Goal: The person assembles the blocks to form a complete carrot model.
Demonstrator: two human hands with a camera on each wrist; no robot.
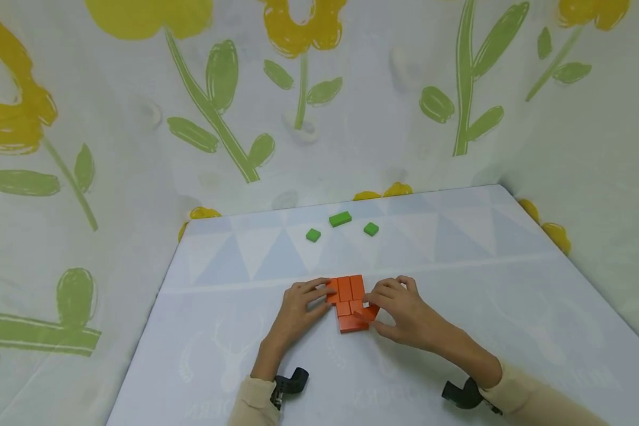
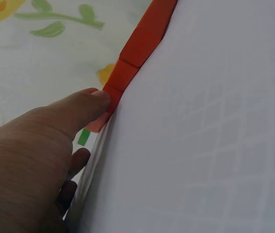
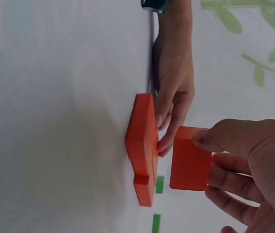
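Several orange-red building blocks lie flat and close together on the table, forming a stepped shape. At its left side my left hand rests with fingertips and thumb touching the edge blocks; the thumb lies against the red side in the left wrist view. My right hand pinches a separate orange-red block between thumb and fingers, held just above the right side of the shape. From the right wrist, this loose block appears apart from the flat blocks.
Beyond the red shape lie a longer green block and two small green blocks, one to the left, another to the right. The pale patterned table meets flower-print curtains at the back and sides.
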